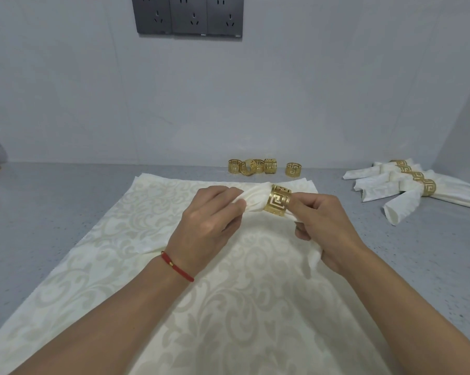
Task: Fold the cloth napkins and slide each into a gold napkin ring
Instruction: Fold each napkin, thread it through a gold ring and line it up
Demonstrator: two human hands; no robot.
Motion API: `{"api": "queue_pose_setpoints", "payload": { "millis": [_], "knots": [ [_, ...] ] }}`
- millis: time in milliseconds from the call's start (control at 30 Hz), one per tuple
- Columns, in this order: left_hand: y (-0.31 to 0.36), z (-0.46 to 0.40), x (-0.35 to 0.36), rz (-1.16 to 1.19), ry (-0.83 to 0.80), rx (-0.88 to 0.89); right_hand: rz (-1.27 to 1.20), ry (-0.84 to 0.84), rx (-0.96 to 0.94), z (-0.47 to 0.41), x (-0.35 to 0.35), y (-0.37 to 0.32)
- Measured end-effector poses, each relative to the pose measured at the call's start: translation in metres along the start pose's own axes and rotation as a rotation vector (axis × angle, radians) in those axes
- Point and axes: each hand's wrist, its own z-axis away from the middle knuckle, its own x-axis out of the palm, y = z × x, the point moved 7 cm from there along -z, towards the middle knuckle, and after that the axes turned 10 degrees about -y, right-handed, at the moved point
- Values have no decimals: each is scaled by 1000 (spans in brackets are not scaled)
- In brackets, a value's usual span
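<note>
A rolled cream napkin [254,197] is held above the table between both hands, with a gold cut-out ring [277,202] around its middle. My left hand [209,226] grips the napkin's left end. My right hand [325,228] pinches the ring's right edge and holds the napkin's right end, whose tail hangs below the palm. Flat cream patterned napkins [174,280] lie stacked under my hands.
Several loose gold rings [263,166] stand near the wall behind the stack. Several finished ringed napkins [409,185] lie fanned at the right. The grey speckled counter [52,212] meets a white wall with dark sockets [187,16].
</note>
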Motion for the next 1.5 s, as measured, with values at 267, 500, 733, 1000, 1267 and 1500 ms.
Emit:
{"api": "queue_pose_setpoints", "payload": {
  "millis": [267,500,733,1000,1267,1500],
  "knots": [
    [8,0,2,-26,-37,73,-160,-83,94,-1,-1,13],
    [9,2,2,-29,-19,125,-110,-114,103,2,0,11],
    [-7,-1,17,149,-229,-79,18,-19,-24,6,2,-2],
    [-7,-9,32,389,-460,-157,179,-88,-154,15,23,-20],
    [-21,5,41,696,-552,-462,13,-77,-63,17,22,-10],
    [-32,12,39,901,-577,-588,3,-15,-35,16,16,-10]
  ]
}}
